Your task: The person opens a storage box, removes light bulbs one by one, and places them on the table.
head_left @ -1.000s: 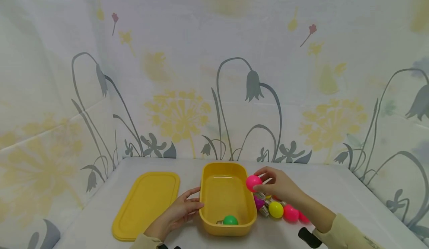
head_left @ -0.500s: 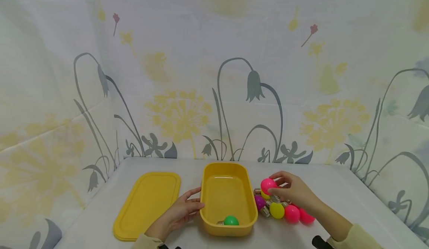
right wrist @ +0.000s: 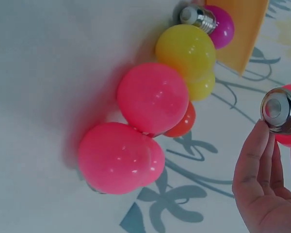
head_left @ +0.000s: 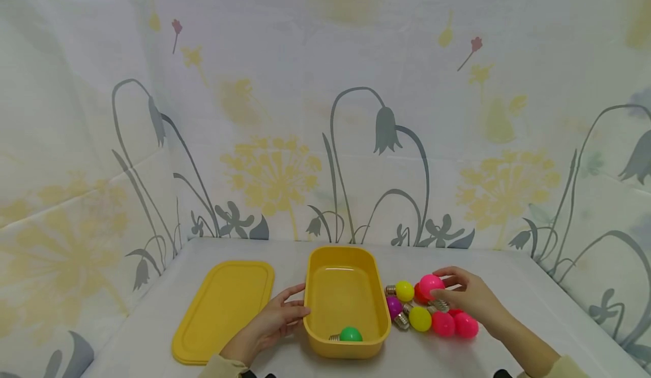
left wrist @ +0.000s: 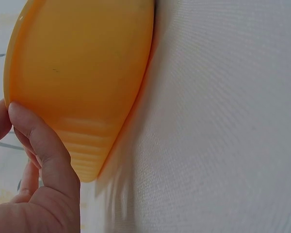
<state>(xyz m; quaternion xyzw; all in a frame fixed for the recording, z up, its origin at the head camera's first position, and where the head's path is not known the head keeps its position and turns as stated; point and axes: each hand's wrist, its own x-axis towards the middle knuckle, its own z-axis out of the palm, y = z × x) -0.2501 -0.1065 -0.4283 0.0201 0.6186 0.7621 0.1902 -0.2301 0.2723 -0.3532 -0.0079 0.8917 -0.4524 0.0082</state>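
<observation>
My left hand (head_left: 277, 321) holds the left side of a yellow plastic box (head_left: 385, 304), its thumb at the rim; the left wrist view shows the fingers (left wrist: 48, 150) against the box's edge. Inside the box, near its front end, lies a green light bulb (head_left: 351, 334). My right hand (head_left: 470, 299) pinches a pink light bulb (head_left: 431, 285) above the other bulbs. In the right wrist view the held bulb's metal screw base (right wrist: 281, 111) points toward the camera, and its pink globe is partly cut off by the frame.
Right of the box lie yellow bulbs (head_left: 420, 319), a purple bulb (head_left: 394, 307), pink bulbs (head_left: 466, 325) and a red bulb (right wrist: 182, 121). A yellow lid (head_left: 224, 310) lies flat on the white table (head_left: 285, 361) at left. A flower-patterned cloth (head_left: 285, 84) hangs behind.
My right hand has moved right with the pink bulb, from beside the box's rim to over the bulbs' far right end. The left hand and box have stayed put.
</observation>
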